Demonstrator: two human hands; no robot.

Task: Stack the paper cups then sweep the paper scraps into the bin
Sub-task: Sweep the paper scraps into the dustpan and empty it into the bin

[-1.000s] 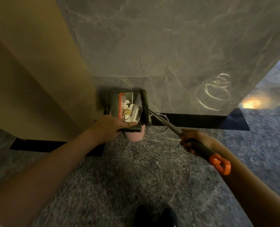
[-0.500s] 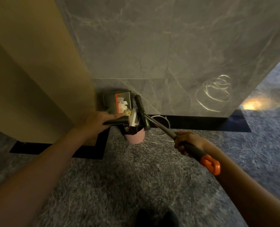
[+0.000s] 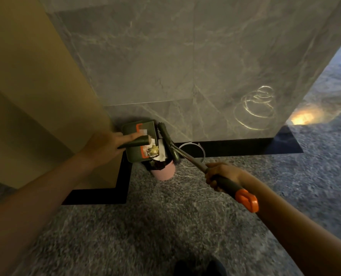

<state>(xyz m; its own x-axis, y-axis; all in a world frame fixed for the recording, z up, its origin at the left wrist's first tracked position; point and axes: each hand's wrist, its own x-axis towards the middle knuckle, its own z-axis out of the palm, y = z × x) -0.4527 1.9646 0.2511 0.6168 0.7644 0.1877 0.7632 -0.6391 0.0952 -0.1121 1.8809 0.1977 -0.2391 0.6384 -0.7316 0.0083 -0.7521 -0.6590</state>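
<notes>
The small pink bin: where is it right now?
In the head view the small pink bin sits mid-frame on the grey floor at the foot of the marble wall, directly under the tilted dark green dustpan, beside the broom head.

White paper scraps (image 3: pixel 160 150) lie at tilted green dustpan's (image 3: pixel 134 156) edge; pink bin (image 3: pixel 165 172) beneath.
</notes>
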